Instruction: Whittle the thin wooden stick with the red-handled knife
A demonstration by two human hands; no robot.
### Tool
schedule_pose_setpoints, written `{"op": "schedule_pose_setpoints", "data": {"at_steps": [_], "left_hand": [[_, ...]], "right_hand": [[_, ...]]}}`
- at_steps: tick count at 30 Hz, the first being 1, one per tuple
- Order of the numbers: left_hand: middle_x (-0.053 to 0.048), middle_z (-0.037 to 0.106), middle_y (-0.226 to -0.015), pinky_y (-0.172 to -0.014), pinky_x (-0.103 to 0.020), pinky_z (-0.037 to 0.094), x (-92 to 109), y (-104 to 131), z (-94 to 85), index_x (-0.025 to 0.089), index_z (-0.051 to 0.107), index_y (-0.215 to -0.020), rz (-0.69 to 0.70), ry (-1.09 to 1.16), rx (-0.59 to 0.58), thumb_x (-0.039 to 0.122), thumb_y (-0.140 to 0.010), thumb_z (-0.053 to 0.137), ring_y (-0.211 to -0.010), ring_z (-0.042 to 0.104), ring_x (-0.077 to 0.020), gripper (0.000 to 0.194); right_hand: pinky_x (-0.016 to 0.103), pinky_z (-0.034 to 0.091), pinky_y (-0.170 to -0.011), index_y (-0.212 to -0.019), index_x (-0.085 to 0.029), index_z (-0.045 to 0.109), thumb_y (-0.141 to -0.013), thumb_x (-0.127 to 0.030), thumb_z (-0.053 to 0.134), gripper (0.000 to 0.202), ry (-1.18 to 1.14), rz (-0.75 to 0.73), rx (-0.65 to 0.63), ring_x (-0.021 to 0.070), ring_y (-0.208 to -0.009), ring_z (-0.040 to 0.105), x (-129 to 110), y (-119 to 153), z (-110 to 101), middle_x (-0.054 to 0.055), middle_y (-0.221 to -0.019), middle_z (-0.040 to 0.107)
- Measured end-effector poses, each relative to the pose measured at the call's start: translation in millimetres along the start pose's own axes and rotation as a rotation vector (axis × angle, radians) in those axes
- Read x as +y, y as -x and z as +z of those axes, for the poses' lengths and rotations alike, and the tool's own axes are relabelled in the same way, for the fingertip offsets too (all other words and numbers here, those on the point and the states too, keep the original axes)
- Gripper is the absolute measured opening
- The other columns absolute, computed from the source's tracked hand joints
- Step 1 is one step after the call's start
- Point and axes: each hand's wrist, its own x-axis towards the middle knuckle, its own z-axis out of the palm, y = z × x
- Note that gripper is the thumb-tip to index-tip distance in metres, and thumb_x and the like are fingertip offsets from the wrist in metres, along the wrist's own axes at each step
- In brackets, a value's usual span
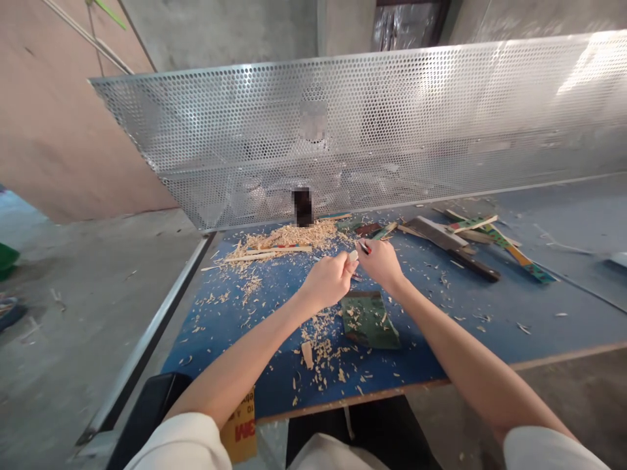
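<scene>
Poking out by the thumb of the left hand (330, 277), a small pale piece (353, 256), apparently wood, sits above the middle of the bench. The fingers are curled narrowly around it. Just beside it, the right hand (382, 262) is closed around a small tool (365, 247) with dark and red parts, seemingly a knife; its edge is mostly hidden, so whether it touches the wood cannot be told.

With the hands this close, a slip could carry an edge into the left thumb; a short grip on so small a piece, or too hard a push, would be the likely cause. The piece might also twist loose or split if pressed along the grain.

Below the hands lies a dark green sheet (369, 320) sprinkled with shavings, and near it a loose wood chip (307, 354). Beyond, toward the left, is a heap of shavings (306, 234), dry-looking litter that could hide small parts. To the right, a saw (435, 234) lies among patterned strips (516, 251) on the blue tabletop (470, 346); a wide sweep of the right arm could knock its dark handle. A perforated metal screen (392, 124) stands behind.
</scene>
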Motion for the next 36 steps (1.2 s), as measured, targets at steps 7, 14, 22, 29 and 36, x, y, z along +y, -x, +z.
{"op": "schedule_pose_setpoints", "data": {"at_steps": [7, 14, 22, 29, 36], "left_hand": [[0.001, 0.05, -0.061, -0.057, -0.031, 0.029, -15.4, -1.5, 1.5, 0.021, 0.047, -0.08, 0.013, 0.088, -0.015, 0.045, -0.108, 0.028, -0.055, 0.045, -0.0139, 0.041], [0.0, 0.052, -0.062, -0.058, -0.031, 0.029, -17.1, -1.6, 1.7, 0.02, 0.05, -0.083, 0.043, 0.039, -0.01, 0.043, -0.108, 0.031, -0.055, 0.045, -0.0139, 0.039], [0.001, 0.049, -0.061, -0.057, -0.03, 0.027, -14.1, -0.3, 0.3, 0.021, 0.049, -0.085, 0.041, 0.069, -0.024, 0.039, -0.108, 0.031, -0.054, 0.043, -0.0142, 0.035], [0.001, 0.05, -0.062, -0.057, -0.03, 0.026, -13.0, 0.4, 1.2, 0.02, 0.05, -0.086, 0.037, 0.059, -0.023, 0.037, -0.107, 0.033, -0.054, 0.044, -0.0145, 0.032], [-0.003, 0.055, -0.067, -0.06, -0.031, 0.028, -21.2, -0.9, 2.9, 0.019, 0.055, -0.09, 0.029, -0.063, -0.043, 0.034, -0.107, 0.031, -0.059, 0.049, -0.0173, 0.033]], "right_hand": [[0.028, 0.034, -0.066, -0.08, -0.019, 0.072, -0.094, -0.03, 0.049, 0.029, 0.037, -0.204, -0.065, 0.0199, -0.069, 0.063, 4.5, 6.0, 4.1, 0.009, -0.076, 0.074], [0.028, 0.033, -0.065, -0.082, -0.019, 0.073, -0.091, -0.028, 0.051, 0.025, 0.072, -0.221, -0.068, 0.0199, -0.069, 0.064, 8.4, 8.2, 3.3, 0.008, -0.076, 0.074], [0.028, 0.03, -0.059, -0.076, -0.02, 0.071, -0.091, -0.027, 0.051, 0.026, -0.011, -0.279, 0.003, 0.0182, -0.059, 0.059, 8.4, 11.9, 9.7, 0.007, -0.068, 0.071], [0.029, 0.03, -0.061, -0.083, -0.019, 0.073, -0.09, -0.025, 0.053, 0.022, 0.012, -0.257, -0.027, 0.0191, -0.063, 0.062, 5.6, 13.5, 5.3, 0.007, -0.071, 0.073], [0.028, 0.035, -0.065, -0.084, -0.018, 0.075, -0.099, -0.03, 0.046, 0.035, 0.087, -0.168, -0.109, 0.0207, -0.071, 0.066, -4.9, 16.4, 10.2, 0.011, -0.079, 0.076]]}}
